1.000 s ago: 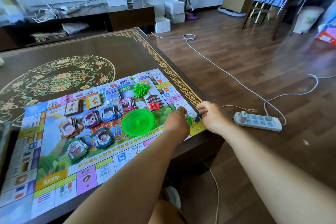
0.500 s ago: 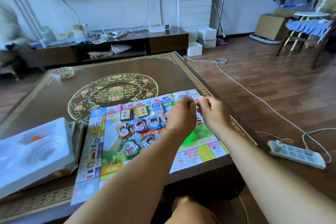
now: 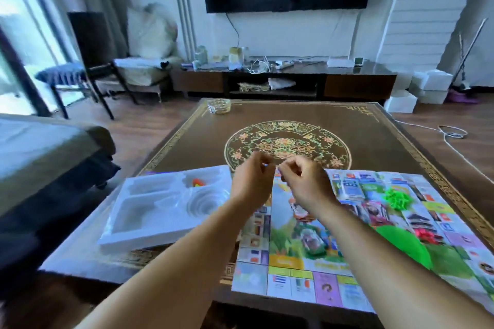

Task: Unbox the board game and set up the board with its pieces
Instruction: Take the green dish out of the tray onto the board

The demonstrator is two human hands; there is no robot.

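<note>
- The game board lies flat at the near right of the worktop, with cards, a green disc and a green heap of pieces resting on it.
- The white tray insert sits just left of the board, one orange piece left in a compartment.
- Above the board's far left corner, the left hand and right hand hover with fingers curled, fingertips nearly meeting; each seems to pinch a small token, though blur hides what.
- To do this well: lower both hands onto one square, stand the tokens upright and apart, and let go gently so the cards nearby stay put.
</note>
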